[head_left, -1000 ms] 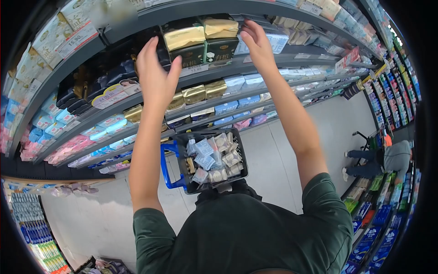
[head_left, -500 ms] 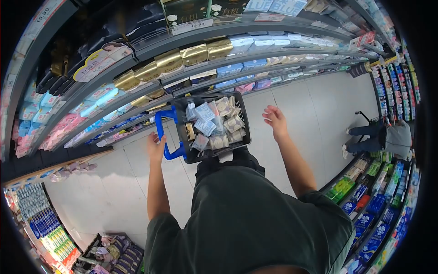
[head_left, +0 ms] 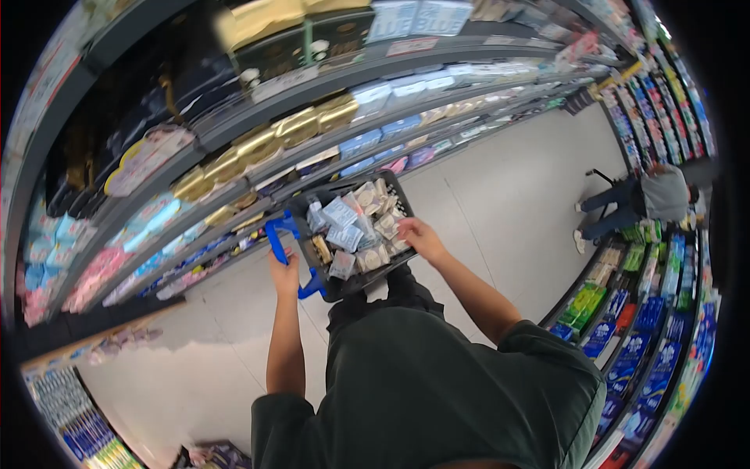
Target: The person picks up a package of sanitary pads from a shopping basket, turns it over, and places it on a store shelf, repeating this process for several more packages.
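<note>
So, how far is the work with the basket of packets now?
Done: the shelves look mostly filled. In hand: the left hand grips the blue handle, and the right hand touches the packets in the basket. Left: the basket holds many packets.

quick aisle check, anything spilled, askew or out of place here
Nothing stands out. The packets lie in a loose heap, but all inside the black basket. The left hand grips its blue handle; the right hand rests at the rim. The shelves are too blurred to judge.
</note>
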Demonstrator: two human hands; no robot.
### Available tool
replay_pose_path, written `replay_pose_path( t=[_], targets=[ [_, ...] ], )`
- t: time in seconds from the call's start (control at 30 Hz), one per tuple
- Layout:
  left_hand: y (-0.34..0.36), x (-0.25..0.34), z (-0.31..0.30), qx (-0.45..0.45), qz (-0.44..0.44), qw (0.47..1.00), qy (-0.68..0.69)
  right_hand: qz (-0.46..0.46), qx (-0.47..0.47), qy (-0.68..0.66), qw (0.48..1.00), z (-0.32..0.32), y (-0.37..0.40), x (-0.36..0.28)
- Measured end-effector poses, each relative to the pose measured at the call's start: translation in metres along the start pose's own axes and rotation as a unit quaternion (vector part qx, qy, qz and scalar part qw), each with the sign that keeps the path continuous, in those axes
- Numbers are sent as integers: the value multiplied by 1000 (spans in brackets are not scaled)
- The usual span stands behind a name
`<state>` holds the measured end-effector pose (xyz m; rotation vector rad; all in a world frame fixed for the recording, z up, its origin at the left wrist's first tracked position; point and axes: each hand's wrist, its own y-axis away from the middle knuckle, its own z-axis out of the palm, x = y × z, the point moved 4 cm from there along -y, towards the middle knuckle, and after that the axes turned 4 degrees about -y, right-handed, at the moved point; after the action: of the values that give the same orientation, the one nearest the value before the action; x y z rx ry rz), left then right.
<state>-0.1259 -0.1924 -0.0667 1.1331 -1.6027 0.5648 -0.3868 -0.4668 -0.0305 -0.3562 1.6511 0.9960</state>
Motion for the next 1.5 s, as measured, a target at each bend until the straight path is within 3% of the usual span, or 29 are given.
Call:
replay_pose_path(
  t=[0.23, 0.37, 0.57, 0.77, 1.03, 1.3, 1.37, 1.5],
  targets=[
    [16, 33, 46, -25, -13, 998, -55, 9, 36, 26, 999, -19, 12, 9],
    [24, 40, 87, -100, -119, 983, 102, 27, 39, 29, 998, -39, 14, 29],
    [24, 45, 141, -103, -128, 978, 125, 29, 57, 69, 996, -68, 22, 45],
    [29, 59, 170, -111, -204, 969, 85, 59, 86, 82, 991, -103, 28, 56],
    [36, 93, 203, -101, -196, 974, 44, 70, 83, 111, 988, -154, 9, 106],
    [42, 102, 244, -98, -179, 979, 32, 110, 49, 86, 989, -198, -18, 116],
    [44, 112, 251, -88, -199, 976, 11, 80, 34, 166, 982, -211, -40, 150],
    [49, 116, 259, -69, -209, 976, -4, 87, 0, 215, 973, -220, -73, 136]
  ],
)
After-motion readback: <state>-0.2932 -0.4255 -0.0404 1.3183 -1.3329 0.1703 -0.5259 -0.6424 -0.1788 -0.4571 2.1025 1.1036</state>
